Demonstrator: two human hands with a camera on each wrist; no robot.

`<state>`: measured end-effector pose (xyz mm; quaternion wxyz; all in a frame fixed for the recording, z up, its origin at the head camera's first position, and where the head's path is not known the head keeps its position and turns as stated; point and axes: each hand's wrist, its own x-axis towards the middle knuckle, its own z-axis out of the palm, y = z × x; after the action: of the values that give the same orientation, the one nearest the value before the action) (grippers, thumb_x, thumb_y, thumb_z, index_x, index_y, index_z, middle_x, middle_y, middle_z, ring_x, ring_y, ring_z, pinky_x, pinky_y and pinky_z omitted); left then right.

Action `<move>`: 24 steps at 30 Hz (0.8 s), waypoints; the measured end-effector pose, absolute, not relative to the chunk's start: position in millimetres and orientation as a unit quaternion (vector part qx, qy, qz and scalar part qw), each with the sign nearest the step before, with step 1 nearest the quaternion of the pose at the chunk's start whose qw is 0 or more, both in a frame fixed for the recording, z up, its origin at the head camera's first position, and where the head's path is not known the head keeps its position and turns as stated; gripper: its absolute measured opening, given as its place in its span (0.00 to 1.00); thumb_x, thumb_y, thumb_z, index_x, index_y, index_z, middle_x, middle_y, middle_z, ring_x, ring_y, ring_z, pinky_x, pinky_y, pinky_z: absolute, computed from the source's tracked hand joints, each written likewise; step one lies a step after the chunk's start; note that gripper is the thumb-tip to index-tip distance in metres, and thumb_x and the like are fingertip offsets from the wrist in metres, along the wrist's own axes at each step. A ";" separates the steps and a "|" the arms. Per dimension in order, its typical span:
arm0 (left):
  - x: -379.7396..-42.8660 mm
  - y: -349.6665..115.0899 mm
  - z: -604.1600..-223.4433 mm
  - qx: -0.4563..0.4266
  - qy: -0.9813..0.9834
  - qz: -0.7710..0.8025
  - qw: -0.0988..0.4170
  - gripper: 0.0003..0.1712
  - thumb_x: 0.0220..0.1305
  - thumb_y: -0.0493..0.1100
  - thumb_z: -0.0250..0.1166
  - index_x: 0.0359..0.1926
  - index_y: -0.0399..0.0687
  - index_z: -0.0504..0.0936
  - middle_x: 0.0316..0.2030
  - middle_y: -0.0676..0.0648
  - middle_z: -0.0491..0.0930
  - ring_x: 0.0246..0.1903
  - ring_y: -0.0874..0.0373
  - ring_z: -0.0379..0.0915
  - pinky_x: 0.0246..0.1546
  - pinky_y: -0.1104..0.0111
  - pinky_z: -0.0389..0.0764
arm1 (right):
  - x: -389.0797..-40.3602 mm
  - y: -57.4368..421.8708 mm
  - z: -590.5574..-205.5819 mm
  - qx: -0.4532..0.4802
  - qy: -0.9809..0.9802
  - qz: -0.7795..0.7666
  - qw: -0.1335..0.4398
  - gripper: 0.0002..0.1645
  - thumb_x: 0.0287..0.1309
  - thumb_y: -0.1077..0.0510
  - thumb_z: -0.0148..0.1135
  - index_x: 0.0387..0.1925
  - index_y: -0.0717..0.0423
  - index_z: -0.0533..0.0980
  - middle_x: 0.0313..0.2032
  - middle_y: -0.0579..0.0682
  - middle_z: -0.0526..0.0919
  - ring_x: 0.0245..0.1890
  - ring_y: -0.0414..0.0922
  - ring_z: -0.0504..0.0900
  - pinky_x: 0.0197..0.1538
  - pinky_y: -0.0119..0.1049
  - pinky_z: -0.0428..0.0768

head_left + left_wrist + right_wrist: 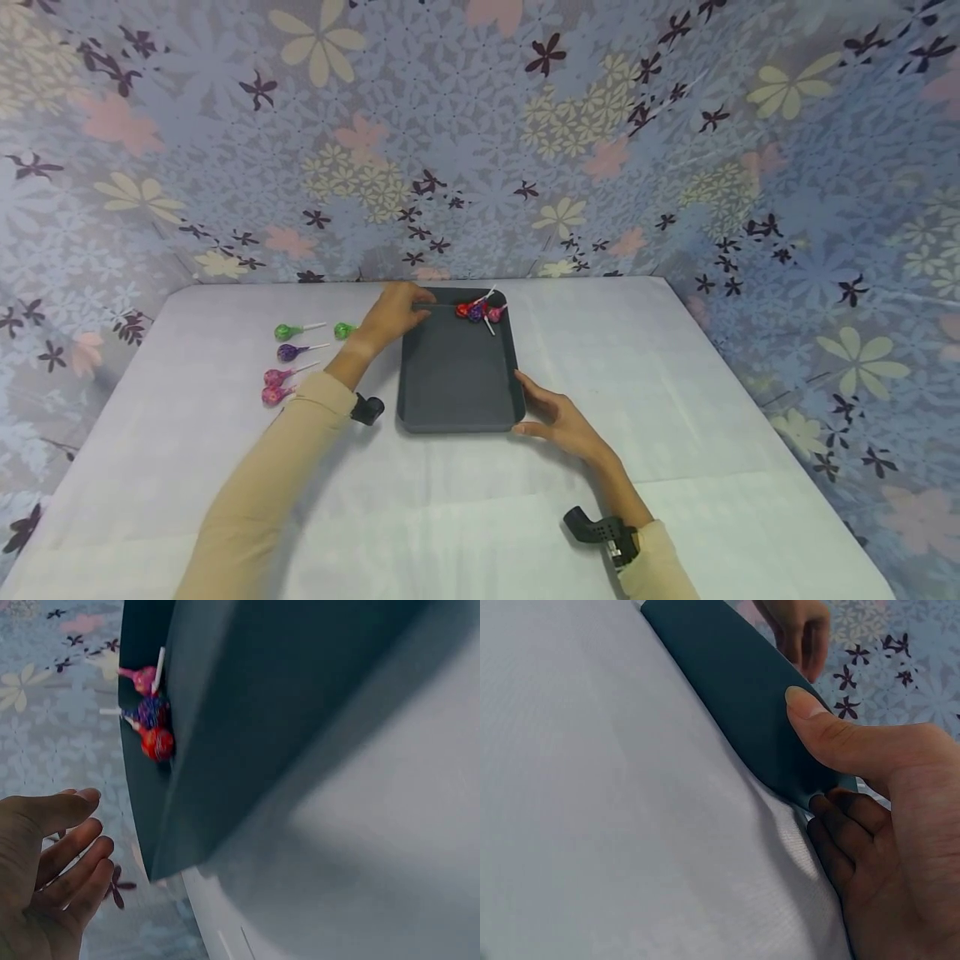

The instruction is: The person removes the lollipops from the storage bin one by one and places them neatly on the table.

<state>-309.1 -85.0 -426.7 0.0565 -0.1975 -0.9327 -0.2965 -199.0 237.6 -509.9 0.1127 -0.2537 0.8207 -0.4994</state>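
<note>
A dark grey rectangular tray (459,367) lies on the white-covered table. In its far right corner, a red lollipop (462,310), a purple lollipop (476,312) and a pink lollipop (495,314) sit close together. My left hand (393,312) is at the tray's far left corner; in the left wrist view its loosely bent fingers (86,855) appear apart from the tray and hold nothing. At the near right corner my right hand (558,421) grips the tray, its thumb (810,712) against the wall and its fingers curled at the bottom edge.
Left of the tray lie several wrapped lollipops: a green one (285,332), another green one (343,331) partly behind my left hand, a purple one (287,352) and pink ones (274,377). Floral cloth (480,150) hangs behind the table.
</note>
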 end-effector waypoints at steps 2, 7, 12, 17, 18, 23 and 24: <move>-310.7 -78.1 -426.4 -0.203 -0.930 -0.302 0.058 0.15 0.61 0.33 0.67 0.50 0.36 0.84 0.50 0.38 0.83 0.53 0.44 0.79 0.55 0.55 0.79 | -198.9 237.6 -509.7 -0.254 0.817 -0.505 0.113 0.53 0.53 0.54 0.72 0.75 0.48 0.54 0.75 0.49 0.54 0.75 0.48 0.53 0.73 0.42 0.55; -314.7 -63.3 -426.2 -0.205 -0.922 -0.323 0.054 0.15 0.60 0.33 0.67 0.49 0.36 0.84 0.50 0.39 0.83 0.52 0.45 0.80 0.55 0.56 0.79 | -199.2 237.7 -510.4 -0.255 0.816 -0.506 0.117 0.53 0.54 0.54 0.72 0.75 0.49 0.54 0.75 0.48 0.53 0.74 0.48 0.55 0.73 0.36 0.56; -320.3 -50.2 -427.9 -0.202 -0.918 -0.337 0.049 0.14 0.60 0.33 0.67 0.48 0.34 0.85 0.50 0.38 0.83 0.52 0.45 0.80 0.55 0.56 0.79 | -198.9 238.8 -511.1 -0.254 0.818 -0.503 0.115 0.53 0.53 0.54 0.72 0.75 0.49 0.54 0.75 0.48 0.54 0.74 0.48 0.55 0.73 0.39 0.56; -324.7 -40.2 -429.0 -0.199 -0.915 -0.346 0.060 0.14 0.59 0.32 0.67 0.47 0.33 0.85 0.47 0.37 0.84 0.50 0.44 0.80 0.54 0.55 0.79 | -198.6 238.5 -511.5 -0.260 0.819 -0.500 0.107 0.52 0.54 0.56 0.72 0.75 0.50 0.55 0.75 0.51 0.54 0.74 0.51 0.56 0.73 0.45 0.57; -325.6 -38.5 -429.2 -0.197 -0.914 -0.350 0.061 0.14 0.59 0.32 0.67 0.47 0.33 0.85 0.47 0.37 0.84 0.49 0.44 0.80 0.55 0.55 0.79 | -198.4 238.6 -511.5 -0.260 0.819 -0.500 0.106 0.52 0.53 0.56 0.72 0.75 0.50 0.55 0.75 0.51 0.55 0.74 0.51 0.56 0.72 0.46 0.57; -329.8 -31.7 -430.7 -0.174 -0.916 -0.358 0.054 0.14 0.60 0.34 0.67 0.47 0.34 0.85 0.47 0.37 0.84 0.50 0.45 0.80 0.55 0.56 0.78 | -197.6 239.3 -510.9 -0.262 0.817 -0.503 0.104 0.52 0.53 0.57 0.72 0.75 0.51 0.55 0.75 0.53 0.54 0.73 0.53 0.56 0.72 0.47 0.57; -330.7 -30.7 -431.3 -0.166 -0.917 -0.359 0.050 0.14 0.60 0.34 0.67 0.48 0.35 0.85 0.47 0.37 0.84 0.50 0.45 0.80 0.55 0.56 0.78 | -197.5 239.4 -510.6 -0.263 0.816 -0.503 0.104 0.52 0.53 0.57 0.72 0.75 0.52 0.55 0.75 0.53 0.54 0.73 0.53 0.56 0.72 0.47 0.57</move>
<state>-330.7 -30.7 -431.3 0.0497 -0.1665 -0.9169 -0.3593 -197.5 239.4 -510.6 0.1040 -0.2631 0.8165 -0.5033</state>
